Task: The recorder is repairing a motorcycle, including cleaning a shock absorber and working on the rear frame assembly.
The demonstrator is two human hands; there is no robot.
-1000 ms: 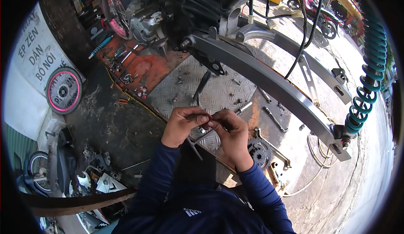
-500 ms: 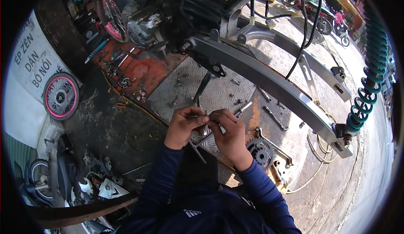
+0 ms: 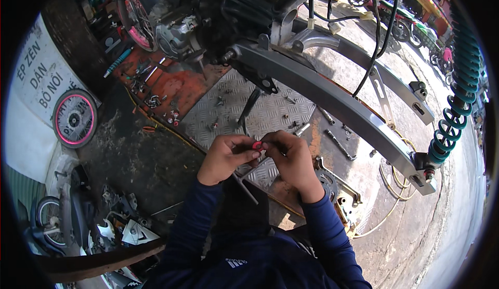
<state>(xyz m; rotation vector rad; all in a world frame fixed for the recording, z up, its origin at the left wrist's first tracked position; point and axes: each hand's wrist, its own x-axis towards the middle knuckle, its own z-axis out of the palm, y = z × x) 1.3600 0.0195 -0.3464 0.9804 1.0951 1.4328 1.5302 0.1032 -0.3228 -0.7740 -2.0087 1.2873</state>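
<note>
Between my two hands is a small red ring-shaped part (image 3: 257, 145), too small to tell its exact kind. My left hand (image 3: 221, 156) pinches it between thumb and fingers. From the other side, the fingertips of my right hand (image 3: 292, 156) are closed on it too. Both hands are over a tread-patterned metal plate (image 3: 205, 120) with scattered bolts and small parts on it. Below them a thin metal rod (image 3: 245, 190), perhaps a wrench handle, slants down. Ahead and to the right stretches the grey swingarm (image 3: 322, 94) of a motorcycle.
A teal coil-spring shock absorber (image 3: 444, 141) rises from the swingarm's end. A sprocket-like toothed part (image 3: 327, 182) lies by my right forearm. Tools lie on the red mat (image 3: 171, 84). A pink-rimmed wheel (image 3: 75, 118) leans at the left wall. A socket extension (image 3: 340, 144) lies beneath the swingarm.
My hands have shifted slightly apart and turned, so the red part now shows between my fingertips. In the street at upper right, a rider in pink has moved further right.
</note>
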